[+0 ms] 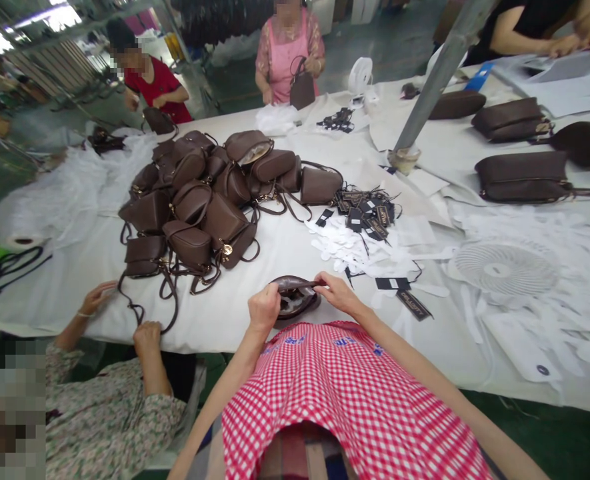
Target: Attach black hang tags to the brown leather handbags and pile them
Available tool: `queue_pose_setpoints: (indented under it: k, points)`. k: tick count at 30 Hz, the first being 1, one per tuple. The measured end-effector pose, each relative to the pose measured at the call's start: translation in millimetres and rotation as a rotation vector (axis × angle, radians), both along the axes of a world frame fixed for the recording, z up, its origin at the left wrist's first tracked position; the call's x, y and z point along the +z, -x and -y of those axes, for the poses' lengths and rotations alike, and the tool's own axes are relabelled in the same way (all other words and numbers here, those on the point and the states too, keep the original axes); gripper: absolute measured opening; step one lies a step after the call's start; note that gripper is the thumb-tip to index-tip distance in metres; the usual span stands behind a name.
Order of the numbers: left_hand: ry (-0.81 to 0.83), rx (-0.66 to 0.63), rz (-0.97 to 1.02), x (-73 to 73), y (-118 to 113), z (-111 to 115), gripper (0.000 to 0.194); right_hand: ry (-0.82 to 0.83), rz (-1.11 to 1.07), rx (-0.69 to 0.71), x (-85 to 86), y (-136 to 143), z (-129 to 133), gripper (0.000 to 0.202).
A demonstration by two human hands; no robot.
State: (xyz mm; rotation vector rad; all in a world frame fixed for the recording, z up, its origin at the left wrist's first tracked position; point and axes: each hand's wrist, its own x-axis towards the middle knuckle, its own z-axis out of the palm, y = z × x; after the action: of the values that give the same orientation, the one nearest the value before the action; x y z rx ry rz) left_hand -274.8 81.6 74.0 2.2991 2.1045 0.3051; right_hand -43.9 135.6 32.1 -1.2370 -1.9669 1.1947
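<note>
Right at the table's front edge, close to my checked apron, lies a small brown handbag (295, 313) with its mouth spread apart. Pale lining or stuffing shows inside it. My left hand (265, 305) is closed on the left end of the bag's opening. At the right end, my right hand (335, 292) pinches the rim between thumb and fingers. Beyond my hands, to the right, are white strips (339, 247) and a heap of black hang tags (369, 210). Two loose tags (413, 304) lie nearer to my right forearm.
A large pile of brown handbags (205, 200) covers the table's left middle. A co-worker's hand (149, 337) holds a strap at the left. A white fan (505, 267) stands at right, and a metal pole (435, 80) rises behind. More brown bags (522, 175) sit at far right.
</note>
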Motion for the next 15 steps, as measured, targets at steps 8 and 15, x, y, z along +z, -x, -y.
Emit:
queue_pose_setpoints:
  k: [8,15]
  points:
    - [0.016,-0.189,0.100,13.9,-14,5,0.020,-0.011,0.021,-0.050,-4.8,4,2,0.010]
    - [0.104,-0.614,0.280,6.6,-40,2,0.031,0.056,-0.068,0.019,-0.5,1,5,0.009]
